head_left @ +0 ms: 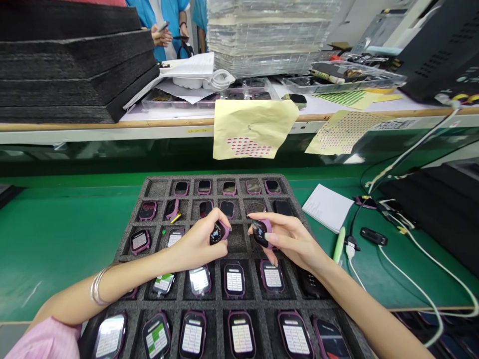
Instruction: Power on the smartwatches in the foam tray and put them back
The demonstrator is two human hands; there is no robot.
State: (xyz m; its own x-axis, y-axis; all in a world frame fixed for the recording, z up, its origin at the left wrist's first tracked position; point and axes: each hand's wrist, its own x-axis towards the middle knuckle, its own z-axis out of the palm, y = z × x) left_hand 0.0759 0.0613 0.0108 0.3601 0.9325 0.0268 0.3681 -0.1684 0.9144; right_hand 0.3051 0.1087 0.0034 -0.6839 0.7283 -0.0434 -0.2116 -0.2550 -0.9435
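My left hand (205, 238) is closed around a purple smartwatch body (218, 233) whose dark screen shows a dial. Another purple smartwatch body (261, 232), also lit with a dial, is gripped by my right hand (286, 237) between thumb and fingers. Both are held above a grey foam tray (157, 187) divided into compartments. Several more purple watches lie face up in it, such as one with a white grid on its screen (234, 279) and one with green and white squares (156, 335). My forearms hide some compartments.
Black foam sheets (56, 75) are stacked on the shelf at left, clear plastic trays (262, 37) at its middle. Yellow sticker sheets (254, 124) hang from its edge. Right of the tray lie a notepad (327, 207), a green pen (339, 244) and white cables (407, 294). A person (164, 30) stands behind.
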